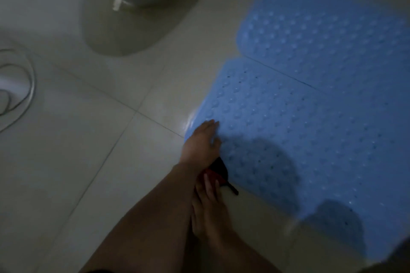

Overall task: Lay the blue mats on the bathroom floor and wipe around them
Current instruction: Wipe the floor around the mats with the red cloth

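A thin pale hose (pixel 26 86) curls in loops at the far left, at about nine o'clock. It lies on the pale floor tiles (pixel 66 162). Dark lines run between the tiles.

Up at about eleven o'clock stands the base of a toilet (pixel 124 17). It is a dull cream colour and sits on the tiles, well apart from the hose.

Near the middle, a little toward six o'clock, is the left hand (pixel 203 139). Its arm comes up from the bottom edge. The fingers are straight and flat, close together. They press down on the left edge of the near blue mat (pixel 299 139). The hand holds nothing.

Just below it, at about six o'clock, is the right hand (pixel 210 208). Its fingers reach up to a small dark thing with a bit of red (pixel 218 173). It is too dark and blurry to tell what the thing is. The fingers touch it, but I cannot tell if they grip it.

The near blue mat lies flat on the floor from the middle out to four o'clock. It has many small bumps and tiny holes. A dark shadow falls on its lower part.

The far blue mat (pixel 332 40) lies at about two o'clock. Its near edge meets the first mat along a dark line.
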Demonstrator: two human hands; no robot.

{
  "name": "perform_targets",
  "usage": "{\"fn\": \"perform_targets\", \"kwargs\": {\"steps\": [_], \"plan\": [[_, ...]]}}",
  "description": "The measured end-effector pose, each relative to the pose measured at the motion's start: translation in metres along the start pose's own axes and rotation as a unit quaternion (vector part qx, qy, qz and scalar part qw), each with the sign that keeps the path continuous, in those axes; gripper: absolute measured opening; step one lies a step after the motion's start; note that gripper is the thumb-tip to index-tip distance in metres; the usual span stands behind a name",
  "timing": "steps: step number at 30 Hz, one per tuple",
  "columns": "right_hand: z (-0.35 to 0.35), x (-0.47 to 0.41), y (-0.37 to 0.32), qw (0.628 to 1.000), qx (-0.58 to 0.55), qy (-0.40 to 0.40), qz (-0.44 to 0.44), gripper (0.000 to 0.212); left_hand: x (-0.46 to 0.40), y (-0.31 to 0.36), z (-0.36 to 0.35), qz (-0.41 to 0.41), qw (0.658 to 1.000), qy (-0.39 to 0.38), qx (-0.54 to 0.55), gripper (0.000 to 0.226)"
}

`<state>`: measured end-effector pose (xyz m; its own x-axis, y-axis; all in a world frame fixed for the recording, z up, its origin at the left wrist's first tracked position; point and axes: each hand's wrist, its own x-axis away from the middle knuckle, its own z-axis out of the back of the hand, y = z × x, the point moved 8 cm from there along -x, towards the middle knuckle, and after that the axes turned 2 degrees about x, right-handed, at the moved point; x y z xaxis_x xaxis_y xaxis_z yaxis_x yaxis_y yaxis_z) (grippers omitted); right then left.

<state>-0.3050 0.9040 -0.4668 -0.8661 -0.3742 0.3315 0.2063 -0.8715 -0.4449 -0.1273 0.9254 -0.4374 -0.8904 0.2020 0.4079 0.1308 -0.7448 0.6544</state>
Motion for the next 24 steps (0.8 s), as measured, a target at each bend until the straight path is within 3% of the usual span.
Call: {"fn": "perform_targets", "kwargs": {"steps": [4, 8, 15, 20, 24], "plan": [[-0.008, -0.038, -0.033, 0.996, 0.043, -0.053, 0.064, 0.064, 0.039, -0.053, 0.071, 0.061, 0.976, 0.201, -0.049, 0.038], [-0.016, -0.08, -0.051, 0.987, 0.111, -0.093, 0.071, 0.067, 0.065, -0.105, 0.118, 0.177, 0.943, 0.279, -0.031, 0.039], [0.038, -0.157, -0.041, 0.978, 0.152, -0.077, 0.123, 0.061, 0.081, -0.13, 0.141, 0.212, 0.928, 0.306, -0.033, 0.044], [0.104, -0.228, 0.011, 0.982, 0.174, -0.076, -0.006, 0.079, 0.069, -0.131, 0.134, 0.194, 0.937, 0.287, -0.04, 0.045], [0.128, -0.241, 0.042, 0.975, 0.206, -0.065, -0.045, 0.067, 0.071, -0.131, 0.133, 0.189, 0.938, 0.29, -0.032, 0.045]]}}
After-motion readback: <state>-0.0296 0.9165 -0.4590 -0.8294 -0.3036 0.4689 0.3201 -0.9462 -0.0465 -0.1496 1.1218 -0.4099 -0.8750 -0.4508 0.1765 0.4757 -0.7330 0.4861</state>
